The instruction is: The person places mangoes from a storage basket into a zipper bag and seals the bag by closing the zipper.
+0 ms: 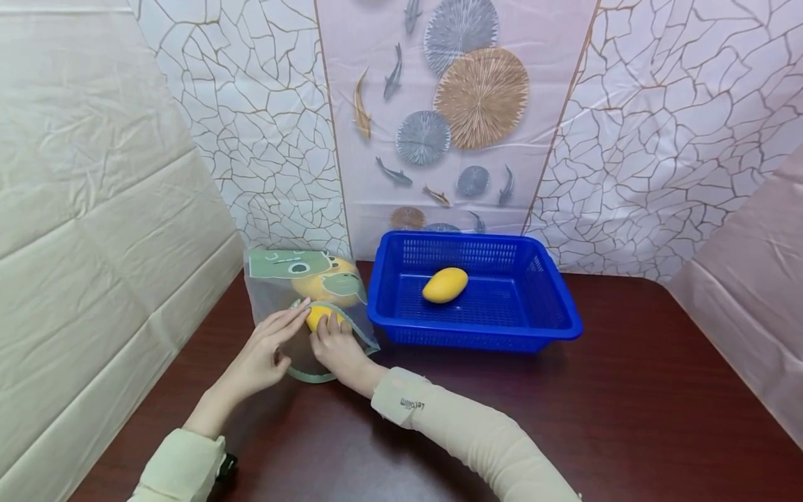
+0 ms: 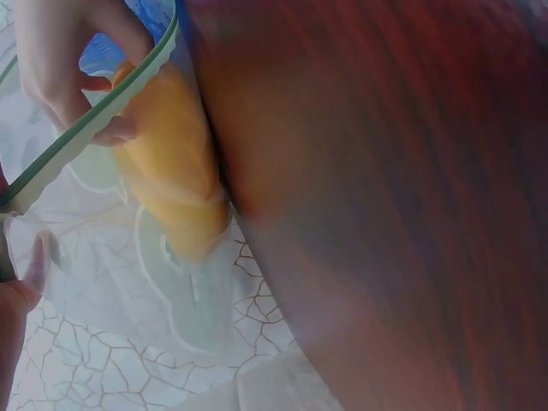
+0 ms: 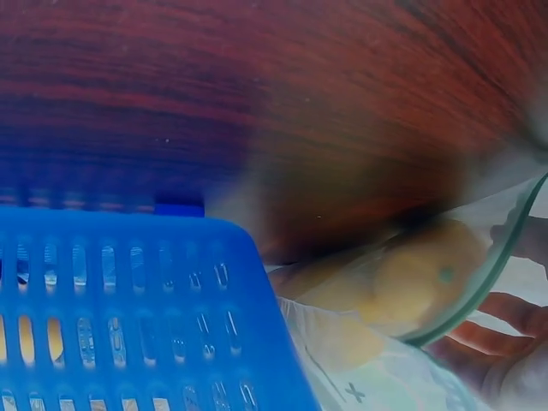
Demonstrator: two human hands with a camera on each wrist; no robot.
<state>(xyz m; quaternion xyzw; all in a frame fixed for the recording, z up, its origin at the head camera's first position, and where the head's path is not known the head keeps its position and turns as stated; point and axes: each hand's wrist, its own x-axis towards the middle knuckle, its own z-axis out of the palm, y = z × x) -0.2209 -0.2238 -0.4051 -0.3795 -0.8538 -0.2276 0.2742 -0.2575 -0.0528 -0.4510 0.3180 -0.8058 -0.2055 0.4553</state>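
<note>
The basket (image 1: 477, 331) crowds the bag (image 1: 272, 293); the front tabletop (image 1: 646, 404) allows passage.

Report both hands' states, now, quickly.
Left hand: open, touching the edge of the translucent printed bag.
Right hand: closed, holding a yellow mango at the bag's opening.

- Shows solid blue on the basket (image 1: 470, 330), centre right.
- Glows yellow on the basket fruit (image 1: 445, 285), centre, and bagged fruit (image 1: 318, 318), left.
- Bears green print and edging on the milky bag (image 1: 268, 300).
- Shows dark reddish brown on the table (image 1: 602, 404), below.
- Runs brown crack lines over white side panels (image 1: 270, 104), upper left and right.
- Scatters grey-and-gold discs over the pale pink centre panel (image 1: 370, 216), top.
</note>
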